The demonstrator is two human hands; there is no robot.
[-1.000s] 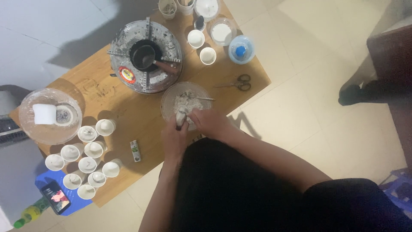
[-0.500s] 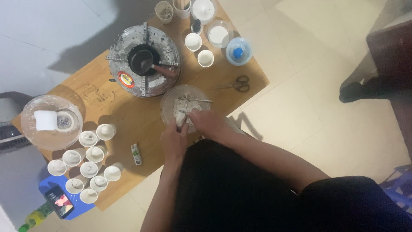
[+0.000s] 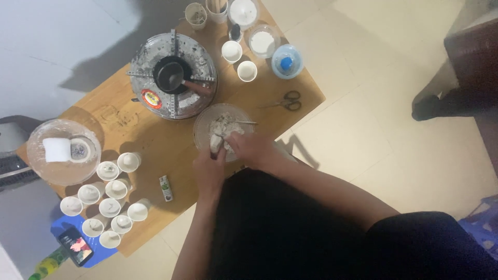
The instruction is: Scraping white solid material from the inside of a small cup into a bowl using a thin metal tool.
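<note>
On a low wooden table stands a clear glass bowl with a pale lumpy mixture in it and a thin metal utensil across its rim. My left hand is at the bowl's near edge and grips a small white cup there. My right hand reaches into the bowl from the right, fingers closed over the mixture next to the cup. What the right fingers hold is hidden.
A round metal stove with a small black pan stands behind the bowl. Several filled white cups cluster at the left front, near a large glass bowl. Scissors, tubs and cups lie at the back right. A phone lies on the floor.
The view has shifted slightly; both hands stay at the bowl, with the cup held at its near rim.
</note>
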